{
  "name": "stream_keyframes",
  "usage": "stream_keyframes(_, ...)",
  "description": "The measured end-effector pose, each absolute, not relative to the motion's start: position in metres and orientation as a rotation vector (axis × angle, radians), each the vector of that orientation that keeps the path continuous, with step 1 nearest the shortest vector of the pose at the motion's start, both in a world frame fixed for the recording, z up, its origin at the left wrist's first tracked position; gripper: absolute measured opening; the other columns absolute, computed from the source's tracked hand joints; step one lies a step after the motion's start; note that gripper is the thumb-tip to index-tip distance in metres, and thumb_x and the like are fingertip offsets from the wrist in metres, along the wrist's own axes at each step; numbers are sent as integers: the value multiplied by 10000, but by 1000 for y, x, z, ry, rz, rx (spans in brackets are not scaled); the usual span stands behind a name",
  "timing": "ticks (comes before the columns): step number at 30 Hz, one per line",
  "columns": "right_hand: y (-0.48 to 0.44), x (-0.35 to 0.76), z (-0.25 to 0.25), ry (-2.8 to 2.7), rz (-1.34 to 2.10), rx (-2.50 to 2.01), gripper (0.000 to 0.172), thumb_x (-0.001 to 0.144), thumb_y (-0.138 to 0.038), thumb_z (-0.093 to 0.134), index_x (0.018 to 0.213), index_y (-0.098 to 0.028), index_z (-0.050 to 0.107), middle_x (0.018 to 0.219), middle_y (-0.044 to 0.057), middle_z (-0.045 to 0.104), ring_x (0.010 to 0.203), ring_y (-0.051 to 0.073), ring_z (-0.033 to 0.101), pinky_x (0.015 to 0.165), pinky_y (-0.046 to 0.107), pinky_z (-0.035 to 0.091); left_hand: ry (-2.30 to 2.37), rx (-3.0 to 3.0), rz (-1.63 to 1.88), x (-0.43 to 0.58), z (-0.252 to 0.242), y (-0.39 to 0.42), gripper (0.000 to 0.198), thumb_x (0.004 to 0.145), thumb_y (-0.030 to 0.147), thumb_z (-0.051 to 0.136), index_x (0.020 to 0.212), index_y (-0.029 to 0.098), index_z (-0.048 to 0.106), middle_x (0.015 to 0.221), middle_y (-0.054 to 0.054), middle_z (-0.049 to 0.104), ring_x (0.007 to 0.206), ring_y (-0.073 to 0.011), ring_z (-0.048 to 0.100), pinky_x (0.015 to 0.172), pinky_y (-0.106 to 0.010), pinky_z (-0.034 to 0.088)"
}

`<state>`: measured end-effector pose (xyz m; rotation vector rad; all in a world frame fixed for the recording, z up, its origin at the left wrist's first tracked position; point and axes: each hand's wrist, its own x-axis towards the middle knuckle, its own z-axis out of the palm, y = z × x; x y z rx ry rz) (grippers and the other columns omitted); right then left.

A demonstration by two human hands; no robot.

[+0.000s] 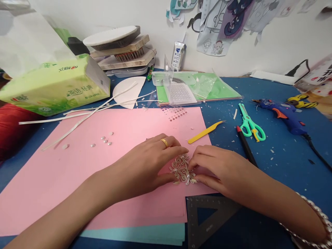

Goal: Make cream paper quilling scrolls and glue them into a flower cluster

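A small coiled cream ornament with pearl beads (pixel 182 168) lies on pink paper (pixel 145 193). My left hand (pixel 153 160) holds it from the left, its fingers curved over the far edge and the thumb at the near edge. On the right side, my right hand (pixel 219 167) grips the ornament's edge between curled fingers and thumb. Both hands partly cover the ornament. Just beyond them lie yellow tweezers (pixel 206 132). Several loose half-pearl beads (pixel 105 141) sit on the paper to the left.
At right are green scissors (pixel 249 125), a black pen (pixel 245 145) and a blue glue gun (pixel 285 112). A grey set square (pixel 194 221) lies in front. White paper strips (pixel 85 117), a tissue pack (pixel 57 84) and stacked boards (pixel 124 55) occupy the left and back.
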<state>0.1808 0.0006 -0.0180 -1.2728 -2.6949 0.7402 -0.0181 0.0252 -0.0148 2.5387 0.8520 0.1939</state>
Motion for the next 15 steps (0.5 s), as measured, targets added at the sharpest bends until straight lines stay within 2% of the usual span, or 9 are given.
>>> stream_keyframes(15,0,180,-18,-2702,724,-1270,105,805,-197,453,841,-200,552,849,13,554,776,150,519,664,287,428,899,2552,146,-18,-16,22,365,792,302,503,1146,227,455,1051,-64,508,946,-200,475,796,-354,416)
